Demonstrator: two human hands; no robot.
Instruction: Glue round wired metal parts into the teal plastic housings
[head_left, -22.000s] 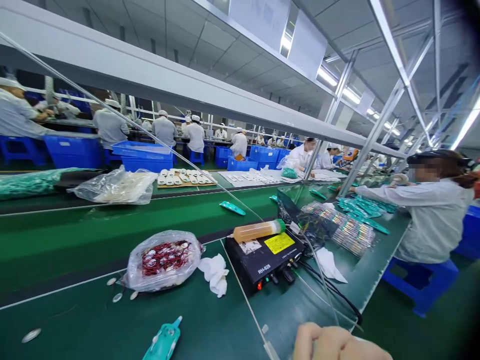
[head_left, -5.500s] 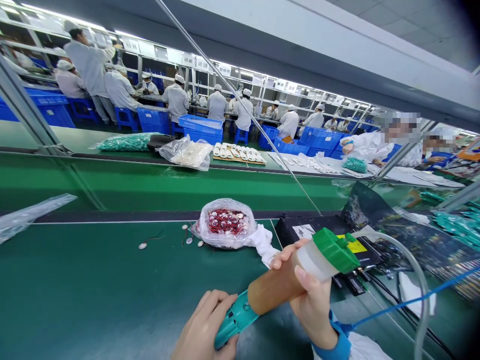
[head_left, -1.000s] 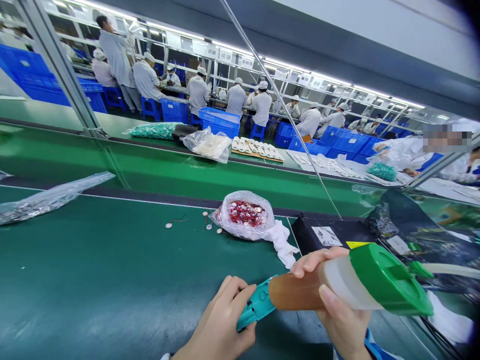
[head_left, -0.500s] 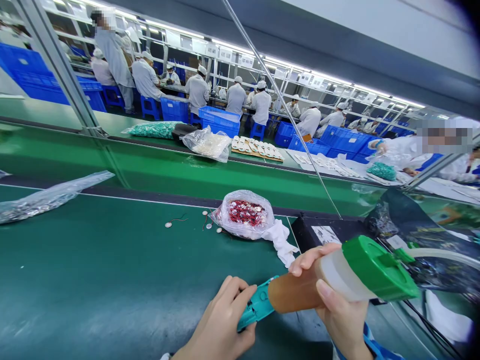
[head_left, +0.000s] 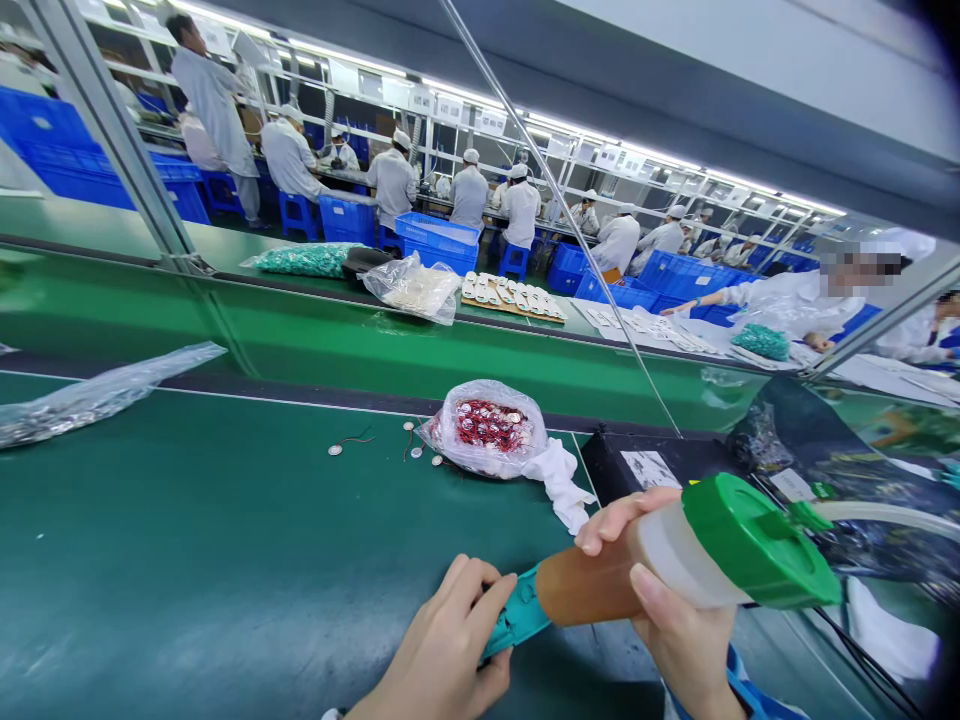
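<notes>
My left hand (head_left: 450,640) is closed on a teal plastic shell (head_left: 523,612), pinched between thumb and fingers at its near end. My right hand (head_left: 679,610) wraps round a glue dispensing syringe (head_left: 592,585), a translucent barrel with amber-brown content and a green cap (head_left: 757,540). A pale hose (head_left: 877,512) runs from the cap to the right. The barrel tilts down to the left, its lower end over the shell's far end; the tip is hidden. Beyond my hands lies an open plastic bag (head_left: 491,430) of small discs with red wires.
Several loose wired discs (head_left: 335,450) lie left of the bag, with white cloth (head_left: 562,485) at its right. A black box (head_left: 637,465) and cables stand to the right. Across the belt are bagged teal parts (head_left: 307,260) and a co-worker (head_left: 795,300) reaching over white sheets.
My hands, the shell and the syringe stay almost in place, with only a slight shift. The co-worker at the right has stretched an arm out to the left.
</notes>
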